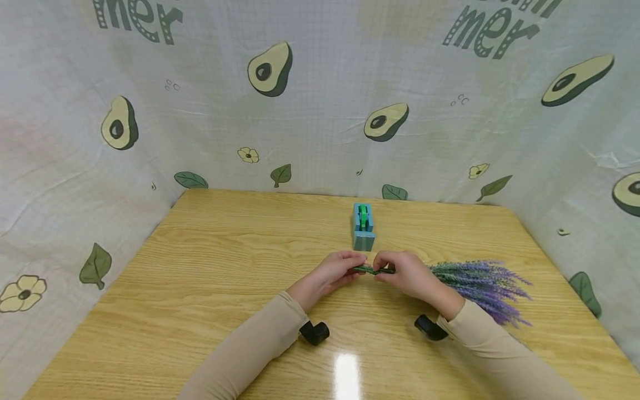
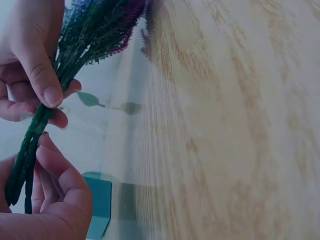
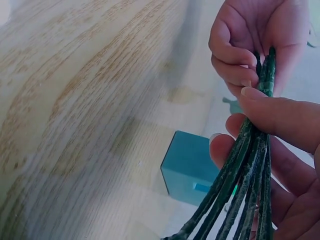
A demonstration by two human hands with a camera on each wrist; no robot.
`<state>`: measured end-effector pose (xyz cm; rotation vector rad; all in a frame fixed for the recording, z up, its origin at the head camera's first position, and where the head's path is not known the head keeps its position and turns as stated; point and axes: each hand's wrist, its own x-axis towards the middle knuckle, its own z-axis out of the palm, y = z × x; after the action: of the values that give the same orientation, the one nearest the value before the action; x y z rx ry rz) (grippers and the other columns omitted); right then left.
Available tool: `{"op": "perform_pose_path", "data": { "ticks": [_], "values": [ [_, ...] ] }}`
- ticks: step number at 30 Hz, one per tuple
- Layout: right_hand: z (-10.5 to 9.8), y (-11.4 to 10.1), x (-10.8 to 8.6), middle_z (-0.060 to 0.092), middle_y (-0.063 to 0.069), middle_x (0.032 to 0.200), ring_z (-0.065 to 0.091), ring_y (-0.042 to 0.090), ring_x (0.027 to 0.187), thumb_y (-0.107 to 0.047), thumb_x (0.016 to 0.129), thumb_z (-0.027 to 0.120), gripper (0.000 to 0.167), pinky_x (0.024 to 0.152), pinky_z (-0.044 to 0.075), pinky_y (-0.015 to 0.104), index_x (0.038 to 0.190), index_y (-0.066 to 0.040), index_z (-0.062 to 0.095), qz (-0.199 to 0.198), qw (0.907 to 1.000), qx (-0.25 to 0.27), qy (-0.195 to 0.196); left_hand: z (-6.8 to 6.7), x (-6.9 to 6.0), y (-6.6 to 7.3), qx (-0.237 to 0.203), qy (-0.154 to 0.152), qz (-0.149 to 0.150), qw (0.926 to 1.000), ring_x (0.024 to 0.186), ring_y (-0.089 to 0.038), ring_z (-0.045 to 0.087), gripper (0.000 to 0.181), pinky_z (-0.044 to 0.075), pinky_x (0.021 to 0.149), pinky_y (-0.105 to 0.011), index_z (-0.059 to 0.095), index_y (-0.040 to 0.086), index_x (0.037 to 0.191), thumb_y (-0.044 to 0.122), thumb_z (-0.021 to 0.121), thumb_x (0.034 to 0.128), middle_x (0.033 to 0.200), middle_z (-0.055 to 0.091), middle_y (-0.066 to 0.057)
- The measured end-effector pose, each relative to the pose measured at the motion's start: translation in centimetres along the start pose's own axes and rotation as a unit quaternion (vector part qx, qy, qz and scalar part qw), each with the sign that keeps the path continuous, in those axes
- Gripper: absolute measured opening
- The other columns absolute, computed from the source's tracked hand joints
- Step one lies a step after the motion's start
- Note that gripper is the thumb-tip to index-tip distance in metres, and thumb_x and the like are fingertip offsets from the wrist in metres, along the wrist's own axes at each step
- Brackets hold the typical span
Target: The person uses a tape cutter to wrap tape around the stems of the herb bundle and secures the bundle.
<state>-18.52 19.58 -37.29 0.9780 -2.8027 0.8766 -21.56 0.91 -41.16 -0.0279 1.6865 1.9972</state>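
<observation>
Evidently, to hold the lavender (image 1: 482,286) bunched over the desk (image 1: 210,289), my right fingers (image 3: 285,112) pinch its stems (image 2: 36,126) while my left fingers (image 3: 232,71) grip their ends (image 3: 271,57), the dispenser (image 1: 364,241) standing just beyond, presumably for easy reach.

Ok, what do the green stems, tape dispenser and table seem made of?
Green stems: probably plastic, semi-gloss; bumpy surfaces catch light. Tape dispenser: likely rigid plastic, smooth, with flat blue faces, crisp edges. Table: wood or laminate, glossy; grain and a bright reflection show.
</observation>
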Motion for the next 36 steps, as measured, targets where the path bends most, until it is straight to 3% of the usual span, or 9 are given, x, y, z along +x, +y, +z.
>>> {"op": "perform_pose_path", "data": {
  "ticks": [10,16,22,30,36],
  "values": [
    [-0.07,-0.33,0.09,0.067,0.001,0.085,0.063,0.016,0.074,-0.005,0.078,0.075,0.030,0.062,0.050,0.029,0.103,-0.010,0.057,0.029,0.9996,0.000,0.001,0.18,-0.17,0.16,-0.007,0.009,0.006,0.9999,0.069,-0.010,0.060,0.020,0.048,0.061,-0.016,0.063,0.001,0.107,0.014,0.059,0.0929,0.090,0.065,-0.006],
    [-0.03,-0.38,0.08,0.066,-0.004,0.085,0.062,0.013,0.077,-0.007,0.078,0.075,0.020,0.064,0.050,0.030,0.094,-0.013,0.064,0.025,0.9997,-0.003,0.007,0.05,-0.31,0.26,-0.006,0.010,-0.004,0.9999,0.069,-0.009,0.059,0.024,0.046,0.059,-0.015,0.064,0.001,0.111,0.015,0.061,0.0917,0.097,0.065,-0.007],
    [-0.11,-0.21,-0.02,0.067,-0.003,0.088,0.062,0.014,0.078,-0.005,0.080,0.073,0.015,0.065,0.051,0.029,0.092,-0.013,0.070,0.006,1.0000,0.008,0.001,-0.10,-0.49,0.27,-0.001,0.007,-0.012,0.9999,0.063,-0.007,0.058,0.028,0.047,0.059,-0.016,0.064,-0.005,0.111,0.015,0.062,0.0909,0.081,0.065,-0.006],
    [-0.20,-0.14,-0.08,0.068,-0.002,0.083,0.064,0.014,0.075,-0.004,0.079,0.073,0.009,0.063,0.051,0.025,0.087,-0.008,0.073,-0.002,0.9999,0.011,-0.005,-0.23,-0.60,-0.16,0.044,0.016,-0.028,0.9985,0.061,-0.008,0.061,0.037,0.047,0.054,-0.016,0.062,-0.001,0.116,0.027,0.063,0.0902,0.086,0.067,-0.009],
    [-0.11,-0.10,-0.08,0.067,-0.004,0.078,0.062,0.011,0.069,-0.004,0.078,0.074,0.007,0.059,0.050,0.025,0.079,-0.010,0.072,0.004,1.0000,0.004,0.003,-0.65,-0.92,-0.20,0.058,0.016,-0.028,0.9978,0.061,-0.008,0.060,0.032,0.046,0.051,-0.017,0.064,0.003,0.103,0.030,0.069,0.0854,0.087,0.068,-0.008]
  ]
}}
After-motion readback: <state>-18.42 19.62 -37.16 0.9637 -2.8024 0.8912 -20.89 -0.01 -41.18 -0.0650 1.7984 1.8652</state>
